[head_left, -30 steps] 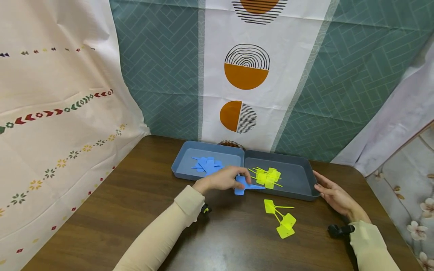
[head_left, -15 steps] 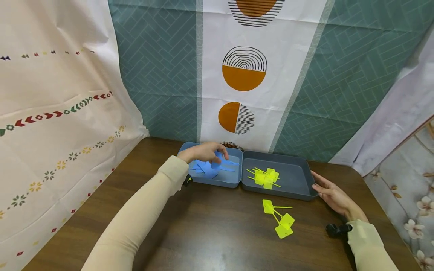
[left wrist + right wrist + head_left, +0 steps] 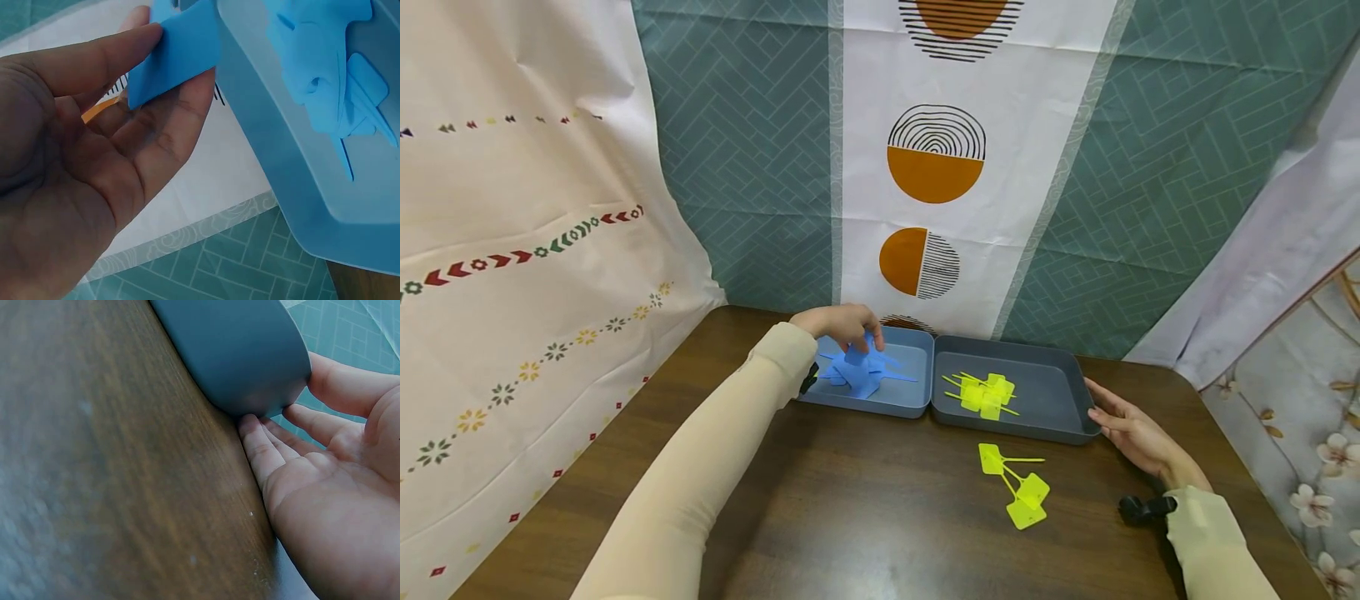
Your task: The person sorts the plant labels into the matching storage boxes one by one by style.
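My left hand (image 3: 844,323) pinches a blue plant label (image 3: 181,53) between thumb and fingers. It hangs over the blue-grey tray (image 3: 910,398), above a heap of blue plant labels (image 3: 865,382). Whether it pinches more than one is hard to tell, as the fingers cover part. My right hand (image 3: 1142,433) touches the outer right end of the dark grey tray (image 3: 1052,383). In the right wrist view its fingertips (image 3: 251,425) meet the tray's wall low down, close to the table. Several yellow plant labels (image 3: 981,393) lie in that dark tray.
In front of the dark tray, several yellow plant labels (image 3: 1026,496) lie on the brown wooden table (image 3: 865,500). The two trays stand side by side against a hanging patterned cloth (image 3: 760,167). Another cloth (image 3: 512,292) borders the left side.
My left hand has moved left and back with the blue label, from in front of the trays to over the blue heap. The right hand stays at the dark tray's end.
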Available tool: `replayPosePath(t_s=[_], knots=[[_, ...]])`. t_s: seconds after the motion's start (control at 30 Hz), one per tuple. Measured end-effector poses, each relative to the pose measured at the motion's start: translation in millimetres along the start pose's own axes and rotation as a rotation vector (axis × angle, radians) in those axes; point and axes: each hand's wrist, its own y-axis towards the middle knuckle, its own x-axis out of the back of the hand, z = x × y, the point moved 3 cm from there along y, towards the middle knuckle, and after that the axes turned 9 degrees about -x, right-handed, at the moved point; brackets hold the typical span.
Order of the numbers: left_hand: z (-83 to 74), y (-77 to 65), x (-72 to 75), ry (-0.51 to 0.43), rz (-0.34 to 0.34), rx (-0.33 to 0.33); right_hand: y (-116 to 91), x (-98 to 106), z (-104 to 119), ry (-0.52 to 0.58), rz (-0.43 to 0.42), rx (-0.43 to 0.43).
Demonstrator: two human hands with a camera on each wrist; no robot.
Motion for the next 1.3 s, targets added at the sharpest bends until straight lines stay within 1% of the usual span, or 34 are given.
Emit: replayPosePath(t_s=[0.1,0.2,0.3,0.37,0.43,0.53,0.67,0.8,0.9,1.07,1.2,1.3], knots=[[0.2,3.1,2.0,-0.002,0.014,0.032,-0.1,0.1,0.1,-0.007,-0.005,-0.003],[3.5,4.8,4.3,0.029,0.014,0.064,-0.3,-0.3,0.6,-0.015,-0.01,-0.008],[8.4,5.2,8.1,0.1,-0.018,0.083,-0.4,-0.9,1.5,-0.017,-0.013,-0.009],[11.3,3.9,10.0,0.108,-0.038,0.089,-0.1,-1.4,1.7,-0.018,-0.014,-0.006],[12.6,2.4,11.4,0.099,-0.047,0.083,0.1,-1.7,1.8,-0.019,-0.015,-0.004],[12.7,0.4,12.0,0.047,-0.035,0.074,0.0,-1.7,1.5,-0.014,-0.017,-0.003],[11.8,0.0,12.3,0.006,-0.023,0.058,-0.6,-1.4,0.9,-0.006,-0.019,-0.001],[10.3,0.0,11.0,-0.022,-0.02,0.035,-0.6,-0.8,0.6,-0.009,-0.02,-0.003],[9.6,1.7,6.7,-0.046,-0.03,-0.007,-0.2,-1.0,0.9,-0.005,-0.014,-0.002],[2.3,5.3,-6.1,-0.096,-0.033,-0.107,0.2,-2.4,2.7,0.005,0.001,0.004],[-2.7,6.9,-17.3,-0.116,-0.036,-0.154,-0.2,-2.9,2.2,-0.012,-0.002,0.002],[-6.8,7.8,-25.1,-0.141,-0.05,-0.192,-0.9,-2.3,0.6,-0.026,-0.008,0.0]])
